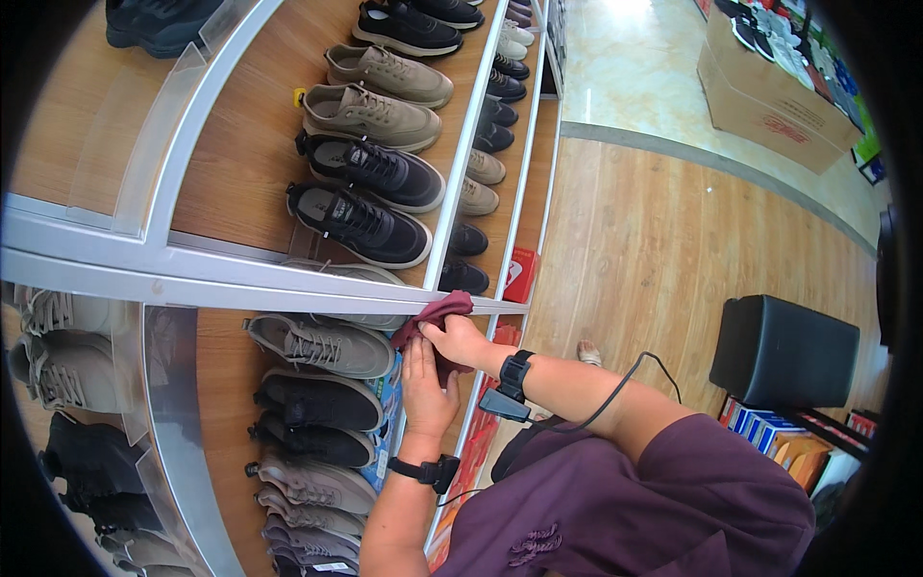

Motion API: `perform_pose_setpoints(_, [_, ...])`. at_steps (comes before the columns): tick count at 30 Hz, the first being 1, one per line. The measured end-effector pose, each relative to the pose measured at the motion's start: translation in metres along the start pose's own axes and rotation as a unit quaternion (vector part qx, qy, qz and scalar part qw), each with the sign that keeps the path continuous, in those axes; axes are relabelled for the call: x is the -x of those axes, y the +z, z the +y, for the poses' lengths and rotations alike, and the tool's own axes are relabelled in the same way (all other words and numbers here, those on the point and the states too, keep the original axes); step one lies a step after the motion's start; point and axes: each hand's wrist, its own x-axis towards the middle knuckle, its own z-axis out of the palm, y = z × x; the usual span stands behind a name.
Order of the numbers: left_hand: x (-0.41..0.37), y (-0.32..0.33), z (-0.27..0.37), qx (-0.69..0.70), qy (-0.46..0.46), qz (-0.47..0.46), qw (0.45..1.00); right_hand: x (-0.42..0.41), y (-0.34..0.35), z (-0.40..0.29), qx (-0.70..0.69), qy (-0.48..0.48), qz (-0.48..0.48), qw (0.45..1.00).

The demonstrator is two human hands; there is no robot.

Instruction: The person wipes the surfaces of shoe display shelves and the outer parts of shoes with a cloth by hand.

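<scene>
A maroon cloth [445, 306] is bunched against the silver metal upright [346, 290] of a shoe rack. My right hand [461, 340] grips the cloth, thumb towards the left hand. Just below it, my left hand [427, 386] has its fingers straight along the cloth, part of which shows between thumb and fingers. Both wrists wear black straps, with a cable at each. Beside my left hand lies a grey lace-up shoe [324, 346]. Past the upright stands a pair of black sneakers with white soles [360, 223].
Shelves of paired shoes run along the left, including beige sneakers [371, 115]. A red shoebox [520, 275] sits on a low shelf. Across the wooden floor [634, 238] are a black stool [786, 351] and a large cardboard box [771, 94] topped with shoes.
</scene>
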Motion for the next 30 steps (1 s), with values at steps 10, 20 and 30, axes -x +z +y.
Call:
perform_pose_setpoints(10, [-0.016,-0.002,0.029,0.014,0.009,0.1,0.995,0.009,-0.049,-0.018,-0.061,-0.069,0.062,0.994])
perform_pose_setpoints(20, [-0.067,-0.019,0.067,0.069,0.094,0.214,0.97,-0.053,-0.098,-0.024,-0.067,-0.093,0.195,0.974])
perform_pose_setpoints(30, [-0.085,-0.021,0.064,0.044,0.108,0.104,0.988,-0.065,-0.055,-0.02,0.027,-0.042,0.173,0.984])
